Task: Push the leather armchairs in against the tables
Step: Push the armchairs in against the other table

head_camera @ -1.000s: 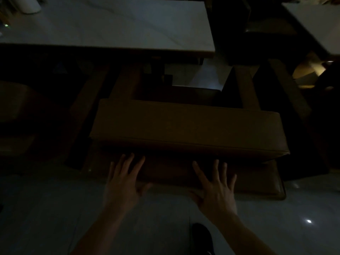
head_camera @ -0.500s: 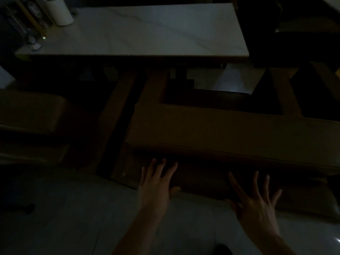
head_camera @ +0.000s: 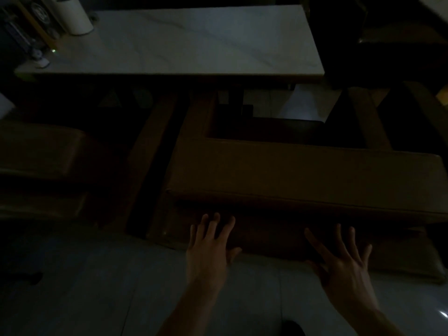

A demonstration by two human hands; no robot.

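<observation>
Both bare forearms rise from the bottom edge of the frame toward the lower centre. The left hand lies palm-down, fingers spread a little and pointing up the frame, thumb out to the right. The right hand sits lower right, fingers fanned wider (its wrist angled leftward), palm also turned down.

From where I sit, the armchair looks like smooth brown leather with a dull sheen and a piped seam along its back edge. The table top reads as pale marble-look stone, faintly veined, satin rather than mirror-bright. The floor is glossy light tile that catches a highlight. The white cylinder on the table looks matt; I can't tell its material
</observation>
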